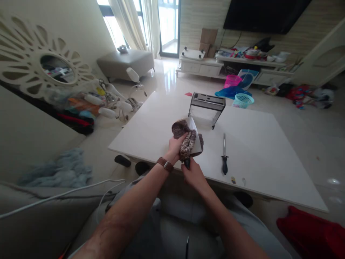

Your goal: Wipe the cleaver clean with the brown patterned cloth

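Observation:
My right hand point(194, 174) grips the black handle of a kitchen cleaver point(197, 144) with a broad pale blade. A brown mottled fluffy cloth point(188, 143) is folded around the blade, and part of it shows past the blade's right edge. My left hand point(175, 146) is closed on the cloth, pressing it to the blade near the handle. A brown-strapped band sits on the left wrist. On the white table point(250, 144), to the right, lies a sharpening steel point(224, 154) with a black handle. Behind the cleaver stands a black and silver knife rack point(207, 102).
Two small items, one a yellowish tag point(233, 180), lie near the table's front edge. A small red piece point(188, 94) is at the far edge. Beyond the table are a light-blue basket point(243, 100) and a pink basket point(232, 80). A lamp fixture point(118, 104) stands at left.

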A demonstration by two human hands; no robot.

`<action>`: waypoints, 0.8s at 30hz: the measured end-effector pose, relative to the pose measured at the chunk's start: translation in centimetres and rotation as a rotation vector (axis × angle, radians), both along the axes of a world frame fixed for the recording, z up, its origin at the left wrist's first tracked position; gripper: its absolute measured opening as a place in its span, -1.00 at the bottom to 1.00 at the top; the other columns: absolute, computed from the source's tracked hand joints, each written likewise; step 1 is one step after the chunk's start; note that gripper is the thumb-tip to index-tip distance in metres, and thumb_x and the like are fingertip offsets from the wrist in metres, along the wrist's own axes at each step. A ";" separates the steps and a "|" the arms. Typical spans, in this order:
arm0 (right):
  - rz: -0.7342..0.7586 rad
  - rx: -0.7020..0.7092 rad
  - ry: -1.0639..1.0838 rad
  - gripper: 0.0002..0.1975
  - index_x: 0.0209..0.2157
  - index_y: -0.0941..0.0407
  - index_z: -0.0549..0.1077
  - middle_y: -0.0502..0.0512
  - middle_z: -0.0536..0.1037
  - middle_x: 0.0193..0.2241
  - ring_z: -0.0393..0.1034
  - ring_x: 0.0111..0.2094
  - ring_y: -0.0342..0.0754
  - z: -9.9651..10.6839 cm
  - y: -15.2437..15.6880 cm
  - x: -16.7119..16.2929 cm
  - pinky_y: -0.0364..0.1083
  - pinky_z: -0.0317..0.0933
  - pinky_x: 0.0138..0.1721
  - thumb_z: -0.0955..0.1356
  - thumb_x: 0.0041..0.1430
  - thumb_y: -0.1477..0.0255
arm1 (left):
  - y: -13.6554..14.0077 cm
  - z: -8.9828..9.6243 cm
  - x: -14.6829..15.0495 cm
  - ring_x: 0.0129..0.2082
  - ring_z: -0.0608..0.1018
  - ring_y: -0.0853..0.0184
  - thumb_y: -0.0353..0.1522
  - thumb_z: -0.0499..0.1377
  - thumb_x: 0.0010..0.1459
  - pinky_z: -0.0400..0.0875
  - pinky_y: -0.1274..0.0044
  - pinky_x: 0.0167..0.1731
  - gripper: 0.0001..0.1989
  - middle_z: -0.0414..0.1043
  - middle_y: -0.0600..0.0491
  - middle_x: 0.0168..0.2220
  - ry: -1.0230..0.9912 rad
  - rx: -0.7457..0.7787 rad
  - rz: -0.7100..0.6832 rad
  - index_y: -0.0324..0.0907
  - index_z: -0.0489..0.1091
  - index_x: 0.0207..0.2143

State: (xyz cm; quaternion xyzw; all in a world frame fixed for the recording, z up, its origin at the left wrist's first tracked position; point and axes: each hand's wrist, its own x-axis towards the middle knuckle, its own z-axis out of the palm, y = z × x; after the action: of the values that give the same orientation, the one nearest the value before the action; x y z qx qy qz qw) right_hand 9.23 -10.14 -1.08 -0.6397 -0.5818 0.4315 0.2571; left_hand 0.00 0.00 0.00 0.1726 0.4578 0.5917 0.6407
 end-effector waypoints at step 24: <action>-0.099 0.091 -0.043 -0.85 -0.23 0.06 0.34 0.07 0.52 -0.37 0.36 -0.37 0.00 1.6 0.1 0.3 -0.10 0.10 -0.34 0.27 0.26 0.28 | 0.9 1.0 -0.8 -0.40 0.64 0.28 -0.29 0.45 -0.05 0.56 0.44 -0.20 -0.65 0.62 -0.06 -0.37 -0.110 -0.031 -0.048 -0.32 0.54 -0.25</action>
State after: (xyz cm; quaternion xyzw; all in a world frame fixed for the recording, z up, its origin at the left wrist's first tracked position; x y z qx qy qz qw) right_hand 9.58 -10.03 0.48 -0.6646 -0.5738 0.3774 0.2944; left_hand -0.85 0.91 0.97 0.1409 0.4265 0.5777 0.6816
